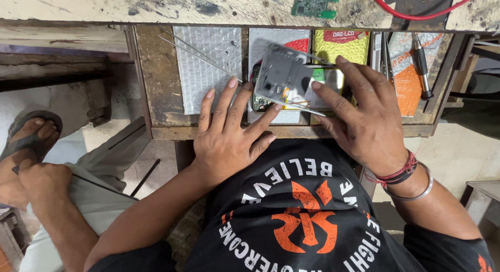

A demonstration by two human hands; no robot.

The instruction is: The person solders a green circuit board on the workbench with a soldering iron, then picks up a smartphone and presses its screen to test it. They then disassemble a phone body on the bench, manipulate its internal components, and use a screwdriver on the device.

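**Hands over open drawer, frame centre**

Left hand (229, 139) lies flat, fingers spread, index tip touching the grey phone back panel (281, 76). Right hand (364, 118) pinches that panel's right edge, tilted above a circuit board (259, 102). Both sit mid-drawer (156, 89); bubble wrap (203, 63) left, screwdriver (422, 69) right, drawer front edge just below wrists. Another person's hand (44, 181) rests lower left.

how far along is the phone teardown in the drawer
Done: the grey back cover is lifted clear at one end, baring the green circuit board. In hand: the left hand steadies the phone while the right hand tilts the cover up. Left: the cover still overlaps the phone, and the screwdriver lies unused to the right.
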